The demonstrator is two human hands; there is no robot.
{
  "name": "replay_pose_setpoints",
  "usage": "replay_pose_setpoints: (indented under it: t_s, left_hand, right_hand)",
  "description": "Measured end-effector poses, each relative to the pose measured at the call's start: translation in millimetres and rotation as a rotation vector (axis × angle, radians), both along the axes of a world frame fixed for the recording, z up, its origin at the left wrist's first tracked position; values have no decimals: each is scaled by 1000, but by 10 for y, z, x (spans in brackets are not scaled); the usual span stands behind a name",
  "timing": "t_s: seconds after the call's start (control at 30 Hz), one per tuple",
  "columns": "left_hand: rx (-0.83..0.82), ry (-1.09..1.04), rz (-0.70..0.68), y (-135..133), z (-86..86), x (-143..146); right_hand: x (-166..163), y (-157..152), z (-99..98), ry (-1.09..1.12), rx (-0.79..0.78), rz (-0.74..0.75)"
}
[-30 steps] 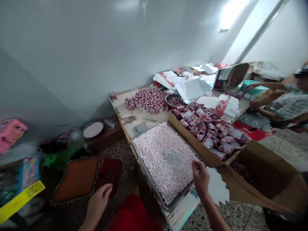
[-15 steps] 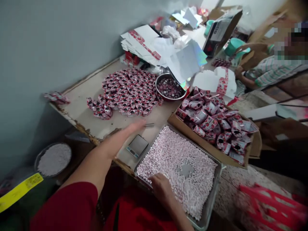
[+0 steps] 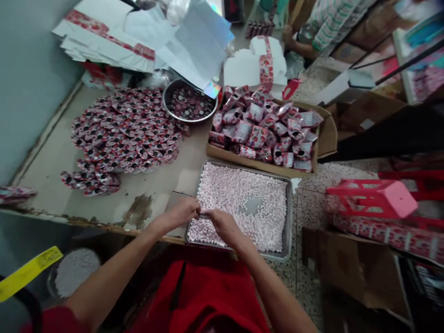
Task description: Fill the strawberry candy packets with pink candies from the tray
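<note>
My left hand (image 3: 183, 211) is closed, its fingertips meeting those of my right hand (image 3: 225, 225), also closed, over the left side of a metal tray (image 3: 289, 224). A sliver of something thin and grey shows between the fingertips; its kind is too small to tell. Small pale pink pellets (image 3: 227, 185) fill the tray, except for a bare patch right of its middle. Partly behind my left hand lies a small digital scale (image 3: 175, 200). Beyond the tray stands a cardboard box (image 3: 239, 156) full of red-and-white printed packets (image 3: 258, 136).
Many small printed packets (image 3: 121, 129) stand bunched on the table's left. A steel bowl (image 3: 189, 120) holds dark and pale discs. Stacked white card sheets (image 3: 111, 41) lie behind. Another person's striped sleeve (image 3: 329, 23) shows at upper right. A red plastic stool (image 3: 374, 196) is at right.
My left hand has drawn back from a thin metal piece on the table to meet my right hand over the tray. That piece no longer shows on the table. The view has swung right and down.
</note>
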State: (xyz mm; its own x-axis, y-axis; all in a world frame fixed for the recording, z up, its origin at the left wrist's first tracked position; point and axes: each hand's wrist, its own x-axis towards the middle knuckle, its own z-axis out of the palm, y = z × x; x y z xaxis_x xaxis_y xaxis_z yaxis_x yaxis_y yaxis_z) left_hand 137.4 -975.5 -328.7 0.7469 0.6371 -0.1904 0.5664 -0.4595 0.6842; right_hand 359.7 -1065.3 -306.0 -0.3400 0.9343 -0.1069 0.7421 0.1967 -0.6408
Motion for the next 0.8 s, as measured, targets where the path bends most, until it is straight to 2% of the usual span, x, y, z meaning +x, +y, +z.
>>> replay_pose_setpoints:
  t_s: [0.03,0.1,0.17,0.2,0.27,0.33,0.37,0.43,0.5,0.6,0.7,0.8]
  left_hand:
    - [0,-11,-22,-194,11,109]
    - [5,-65,-21,-478,-43,295]
    - [77,-156,80,-554,-170,406]
    - [151,-197,186,-501,-244,432]
    - [338,-250,461,-239,-386,457]
    - [489,-282,636,155,-516,509]
    - [524,-296,623,363,-580,564]
    - [518,-297,460,727,-704,722]
    - [484,-277,294,958,-808,890]
    - [469,-274,227,1060,-896,1000]
    - [458,-296,172,1033,-928,908]
    - [471,-304,80,977,-958,790]
  right_hand:
    - [59,-149,-23,14,-35,13]
    - [242,-469,-93,66,-52,-89]
    - [532,-741,-156,133,-68,-284]
    - [714,-849,-171,163,-86,-397]
    - [1111,-1030,-161,210,-97,-649]
    - [1460,-1200,-114,275,-62,-872]
    - [1576,-1285,-89,321,-53,-940]
    - [1628,-1437,-71,427,-128,-947]
    - [1416,-1524,-129,523,-297,-814]
    - [713,-1473,-368,613,-433,-523]
    - [-99,-1242,-700,661,-349,-302]
    - [-623,-996,-1023,612,-234,-244]
